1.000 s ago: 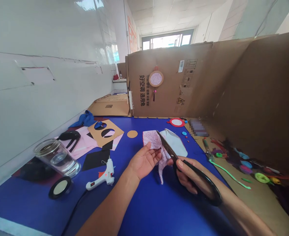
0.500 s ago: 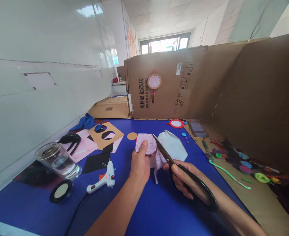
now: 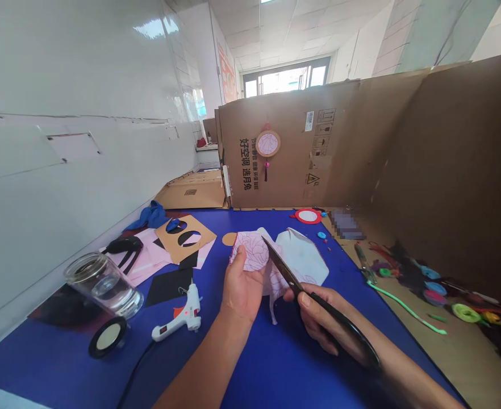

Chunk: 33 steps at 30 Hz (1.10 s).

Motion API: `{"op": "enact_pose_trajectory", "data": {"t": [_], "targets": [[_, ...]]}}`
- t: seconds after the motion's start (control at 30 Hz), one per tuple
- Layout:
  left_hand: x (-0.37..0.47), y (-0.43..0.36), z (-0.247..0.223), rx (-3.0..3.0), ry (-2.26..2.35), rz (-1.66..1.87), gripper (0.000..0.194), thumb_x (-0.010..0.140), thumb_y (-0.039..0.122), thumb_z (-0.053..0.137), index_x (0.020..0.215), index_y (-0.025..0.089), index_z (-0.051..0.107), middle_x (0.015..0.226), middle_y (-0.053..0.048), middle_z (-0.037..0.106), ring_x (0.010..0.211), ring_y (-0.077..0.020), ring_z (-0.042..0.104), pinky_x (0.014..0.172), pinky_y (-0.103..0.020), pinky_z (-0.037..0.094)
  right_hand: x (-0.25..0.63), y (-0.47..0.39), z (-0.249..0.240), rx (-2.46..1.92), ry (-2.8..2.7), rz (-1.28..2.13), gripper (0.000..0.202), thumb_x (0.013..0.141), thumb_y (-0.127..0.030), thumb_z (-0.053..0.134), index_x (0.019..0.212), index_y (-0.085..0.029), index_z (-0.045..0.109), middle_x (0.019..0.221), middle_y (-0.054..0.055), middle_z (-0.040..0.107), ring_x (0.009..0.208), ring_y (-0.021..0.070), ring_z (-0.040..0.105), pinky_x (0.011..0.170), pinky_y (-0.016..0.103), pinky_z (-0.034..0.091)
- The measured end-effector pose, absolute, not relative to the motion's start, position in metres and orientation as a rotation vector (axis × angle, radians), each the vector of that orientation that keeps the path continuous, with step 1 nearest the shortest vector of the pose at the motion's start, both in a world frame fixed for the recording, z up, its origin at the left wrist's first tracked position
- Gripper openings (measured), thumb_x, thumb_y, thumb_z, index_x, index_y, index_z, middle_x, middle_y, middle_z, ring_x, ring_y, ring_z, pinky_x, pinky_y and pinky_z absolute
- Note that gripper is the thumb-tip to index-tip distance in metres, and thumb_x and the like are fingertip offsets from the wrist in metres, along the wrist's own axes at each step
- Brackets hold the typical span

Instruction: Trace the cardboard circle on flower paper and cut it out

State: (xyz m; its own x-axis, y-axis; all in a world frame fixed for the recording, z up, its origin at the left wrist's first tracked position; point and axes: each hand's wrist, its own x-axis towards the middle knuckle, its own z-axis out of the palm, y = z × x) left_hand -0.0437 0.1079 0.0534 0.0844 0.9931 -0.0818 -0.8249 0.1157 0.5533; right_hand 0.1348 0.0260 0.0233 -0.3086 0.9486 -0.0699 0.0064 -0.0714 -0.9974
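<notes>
My left hand [image 3: 242, 287] pinches a piece of pink patterned fabric [image 3: 254, 250], thumb on top, its left edge red. My right hand [image 3: 321, 315] is wrapped round the black handles of a pair of scissors [image 3: 283, 267]. The blade tips touch or nearly touch the upper right edge of the held piece; whether the blades are parted is hard to tell. More of the fabric hangs below the blades in a narrow strip. Behind it, a larger piece with a white underside [image 3: 304, 255] lies on the blue table [image 3: 271, 369].
At the left are a white glue gun [image 3: 182, 318], a glass jar [image 3: 105, 284], a black-rimmed lid [image 3: 108, 337] and a brown card with holes [image 3: 178, 255]. A red-rimmed disc [image 3: 308, 216] lies at the back. Colourful craft bits and a green strip [image 3: 408, 309] are at right.
The held piece and my left hand have shifted slightly left, and more of the patterned side shows. The scissors stay at its upper right edge. The view has moved a little.
</notes>
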Motion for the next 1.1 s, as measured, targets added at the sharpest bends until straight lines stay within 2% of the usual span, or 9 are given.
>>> {"op": "enact_pose_trajectory", "data": {"t": [0.1,0.27,0.4,0.6,0.7,0.83,1.1], "targets": [[-0.046,0.107,0.054,0.421,0.487,1.402,0.02,0.1,0.03,0.075,0.115,0.017,0.079,0.127,-0.012,0.083,0.129,-0.0284,0.076,0.112,-0.043,0.061,0.135,0.026,0.022,-1.079,-1.386,1.505,0.072,0.097,-0.085,0.063,0.119,-0.017,0.065,0.057,-0.01,0.045,0.039,0.0069,0.032,0.038,0.02,0.024],[-0.045,0.106,0.052,0.424,0.427,1.406,0.02,0.098,0.028,0.078,0.116,0.019,0.078,0.124,-0.01,0.084,0.132,-0.0267,0.074,0.115,-0.04,0.059,0.132,0.024,0.024,-1.059,-1.368,1.517,0.069,0.098,-0.083,0.063,0.118,-0.018,0.065,0.056,-0.011,0.044,0.039,0.0065,0.029,0.038,0.02,0.025],[-0.043,0.107,0.053,0.381,0.471,1.41,0.015,0.102,0.023,0.072,0.114,0.017,0.078,0.117,-0.011,0.085,0.123,-0.0249,0.078,0.114,-0.038,0.06,0.131,0.025,0.023,-1.064,-1.361,1.542,0.073,0.096,-0.086,0.063,0.119,-0.017,0.064,0.055,-0.012,0.042,0.039,0.0066,0.029,0.037,0.02,0.025],[-0.045,0.107,0.06,0.372,0.479,1.414,0.018,0.105,0.023,0.068,0.117,0.016,0.078,0.126,-0.012,0.084,0.131,-0.0265,0.075,0.117,-0.041,0.058,0.135,0.026,0.015,-1.053,-1.42,1.491,0.066,0.103,-0.08,0.059,0.123,-0.017,0.064,0.056,-0.01,0.045,0.04,0.0071,0.032,0.04,0.02,0.026],[-0.046,0.104,0.067,0.352,0.463,1.376,0.018,0.107,0.025,0.064,0.113,0.017,0.079,0.122,-0.012,0.085,0.132,-0.027,0.074,0.117,-0.043,0.058,0.136,0.025,0.016,-1.036,-1.449,1.47,0.064,0.106,-0.078,0.056,0.123,-0.017,0.065,0.057,-0.01,0.045,0.041,0.0074,0.031,0.041,0.021,0.027],[-0.046,0.1,0.079,0.232,0.475,1.36,0.025,0.112,0.024,0.055,0.11,0.016,0.078,0.118,-0.012,0.085,0.133,-0.0269,0.074,0.119,-0.046,0.057,0.135,0.024,0.021,-1.03,-1.47,1.451,0.064,0.106,-0.078,0.055,0.122,-0.016,0.064,0.062,-0.009,0.045,0.046,0.0081,0.033,0.043,0.021,0.029],[-0.042,0.095,0.087,0.196,0.486,1.369,0.028,0.113,0.024,0.052,0.115,0.014,0.078,0.121,-0.015,0.085,0.126,-0.0269,0.078,0.122,-0.05,0.055,0.135,0.026,0.02,-1.015,-1.502,1.408,0.065,0.107,-0.077,0.052,0.122,-0.016,0.065,0.066,-0.006,0.052,0.051,0.0101,0.044,0.051,0.023,0.037]]}}
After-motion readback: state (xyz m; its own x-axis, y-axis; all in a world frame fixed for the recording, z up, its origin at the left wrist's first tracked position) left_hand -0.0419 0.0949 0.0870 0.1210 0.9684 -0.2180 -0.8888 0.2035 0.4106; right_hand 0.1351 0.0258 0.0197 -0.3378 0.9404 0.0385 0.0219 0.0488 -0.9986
